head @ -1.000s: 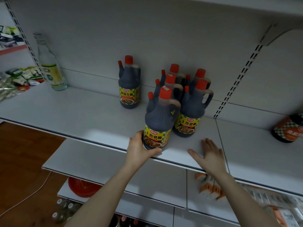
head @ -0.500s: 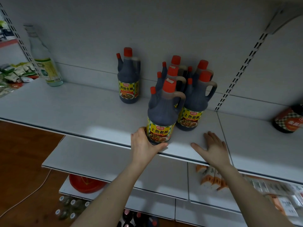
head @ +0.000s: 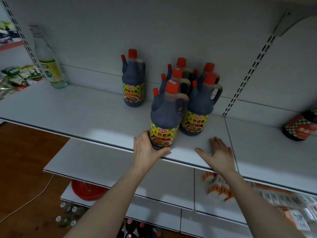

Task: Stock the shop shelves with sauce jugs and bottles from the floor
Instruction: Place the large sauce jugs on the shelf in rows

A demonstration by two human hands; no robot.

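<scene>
A dark sauce jug (head: pixel 167 114) with a red cap and a yellow label stands upright near the front edge of the white shelf (head: pixel 77 110). My left hand (head: pixel 147 150) grips its base, thumb curled round the front. Behind it stands a cluster of several like jugs (head: pixel 199 103), and one more jug (head: pixel 133 81) stands apart to the left. My right hand (head: pixel 219 154) lies flat on the shelf to the right of the held jug, fingers straight, holding nothing.
A tall clear bottle (head: pixel 48 60) stands at the shelf's far left beside snack packets (head: pixel 15 78). A dark jar (head: pixel 301 126) sits on the right shelf section. Lower shelves hold boxes (head: pixel 217 186) and a red object (head: pixel 87 190); bottles (head: pixel 68 215) stand on the floor below.
The jug in my left hand has slid a little further back on the shelf, towards the cluster. My right hand stays flat on the shelf.
</scene>
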